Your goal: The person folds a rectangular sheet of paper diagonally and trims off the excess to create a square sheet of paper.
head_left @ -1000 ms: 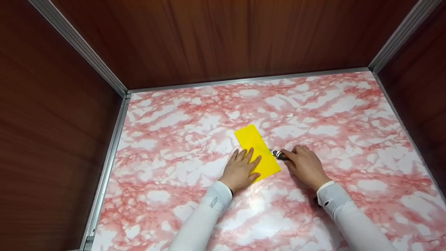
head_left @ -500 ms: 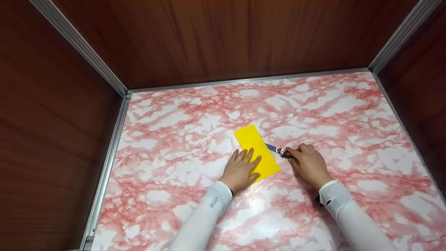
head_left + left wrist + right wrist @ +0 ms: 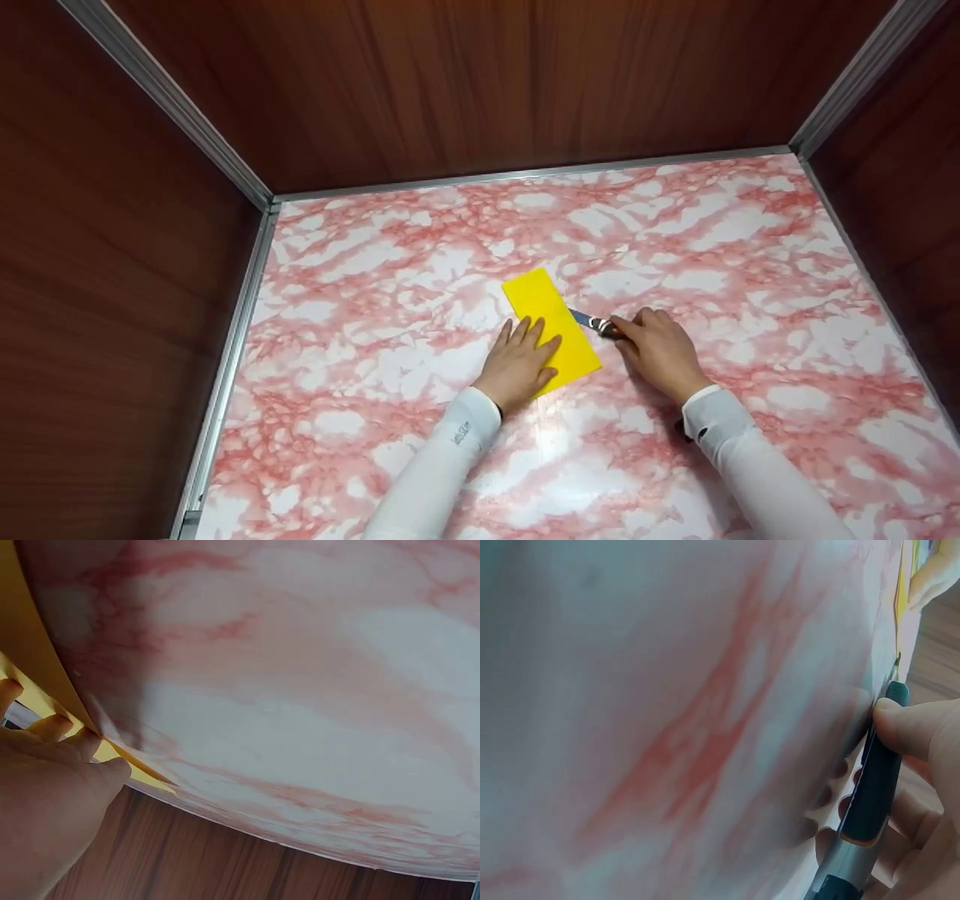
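A folded sheet of yellow paper [image 3: 541, 296] lies slantwise on the table in the head view. My left hand [image 3: 516, 367] presses on its lower left part with spread fingers. At the paper's right edge my right hand [image 3: 660, 349] grips a utility knife [image 3: 611, 330] by its dark handle. Its blade points left and meets that edge, and the tip is hidden. In the right wrist view the knife [image 3: 874, 787] has a dark and grey handle with orange trim, the thumb on top. The left wrist view shows the paper [image 3: 37, 637] with its layers parted near the fingers.
The table [image 3: 360, 270] has a red and white marbled top. Brown wood-grain panels [image 3: 450, 82] with metal edge strips stand at the back, left and right. Both forearms wear pale sleeves [image 3: 442, 457].
The right hand has drawn the knife a little right and away, so more blade shows beside the paper, then come slightly back left. The left hand and paper have stayed about where they were.
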The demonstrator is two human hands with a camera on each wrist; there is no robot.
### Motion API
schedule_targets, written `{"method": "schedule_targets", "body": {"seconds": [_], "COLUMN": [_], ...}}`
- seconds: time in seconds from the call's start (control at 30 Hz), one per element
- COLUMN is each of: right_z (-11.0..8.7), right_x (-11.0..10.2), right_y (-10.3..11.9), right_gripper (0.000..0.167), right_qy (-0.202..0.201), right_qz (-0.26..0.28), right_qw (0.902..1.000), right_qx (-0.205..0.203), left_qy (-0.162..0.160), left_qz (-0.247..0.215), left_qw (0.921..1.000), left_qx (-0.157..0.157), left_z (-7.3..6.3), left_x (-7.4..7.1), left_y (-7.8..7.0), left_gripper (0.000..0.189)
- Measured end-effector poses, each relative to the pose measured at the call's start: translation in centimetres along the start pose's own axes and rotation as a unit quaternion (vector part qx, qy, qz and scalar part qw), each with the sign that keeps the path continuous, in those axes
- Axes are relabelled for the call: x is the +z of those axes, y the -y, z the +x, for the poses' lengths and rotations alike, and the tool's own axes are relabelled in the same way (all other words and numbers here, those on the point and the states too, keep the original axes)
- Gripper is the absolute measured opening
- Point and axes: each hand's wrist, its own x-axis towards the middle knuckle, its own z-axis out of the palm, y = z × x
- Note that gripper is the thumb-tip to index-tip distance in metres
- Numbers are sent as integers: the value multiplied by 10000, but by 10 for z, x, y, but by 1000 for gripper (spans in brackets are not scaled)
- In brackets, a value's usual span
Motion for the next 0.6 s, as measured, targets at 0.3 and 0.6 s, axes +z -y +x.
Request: {"method": "schedule_targets", "body": {"seconds": [0.3,0.6], "right_z": [13,23], "right_x": [5,8], "right_y": [7,11], "right_gripper": [43,41], "right_qy": [-66,27], "right_qz": [27,-90], "right_qw": [9999,9999], "right_qx": [-130,-129], "left_qy": [12,-10], "left_qz": [-43,-91], "left_qw": [10000,10000], "left_qx": [19,28], "left_z": [0,0], "left_x": [1,1], "left_y": [0,1], "left_gripper": [56,55]}}
